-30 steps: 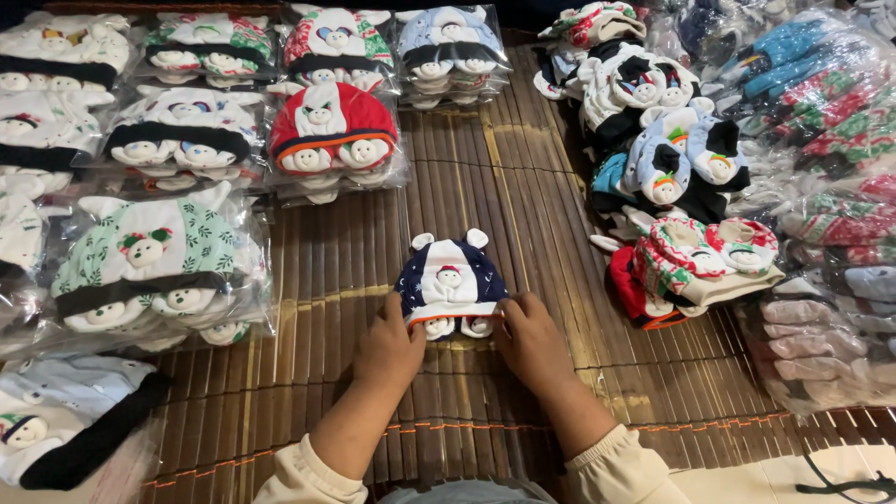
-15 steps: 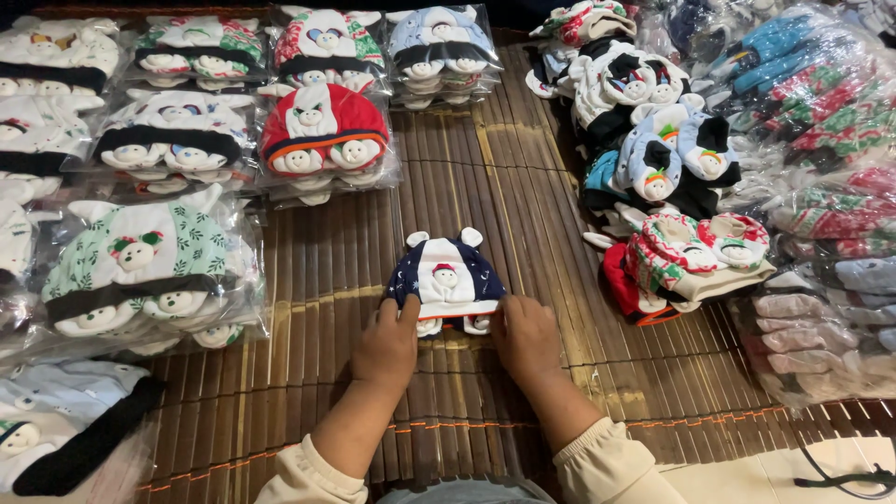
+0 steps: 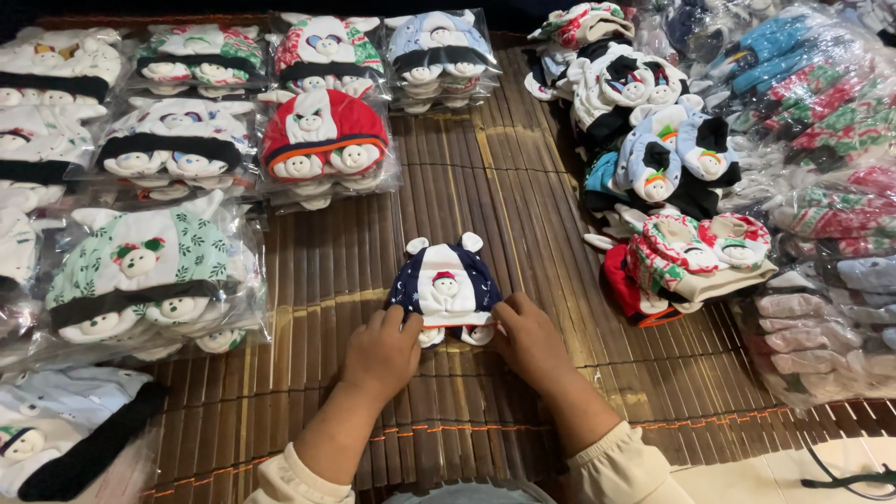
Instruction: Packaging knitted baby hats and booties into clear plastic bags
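— What is held, and where is it placed?

— A small navy baby hat [image 3: 445, 287] with two white ears and a white bear figure on its front is laid flat near the middle of a dark slatted bamboo mat [image 3: 485, 187]; its lower corners are touched from both sides; the left hand [image 3: 383, 353] is set at the lower left corner, and the right hand [image 3: 528, 338] at the lower right corner.

— How are the fingers arranged?

— On the left hand the fingers [image 3: 397, 320] are curled loosely, with the tips pressed on the hat's hem; on the right hand the fingers [image 3: 511, 313] are bent in the same way against the opposite edge; whether the fabric is pinched or only pressed cannot be told; cream sleeve cuffs are seen at both wrists.

— What is laid around it?

— A red hat in a clear bag [image 3: 323, 140] is placed well above and to the left; a white and green bagged stack [image 3: 149, 280] is seen further left; a pale blue bagged stack [image 3: 439, 51] is set at the top; loose hats are heaped to the right, among them a blue and black pile [image 3: 667, 159] and a red and green pile [image 3: 695, 257]; more clear-wrapped bundles [image 3: 821, 112] are stacked along the right edge.
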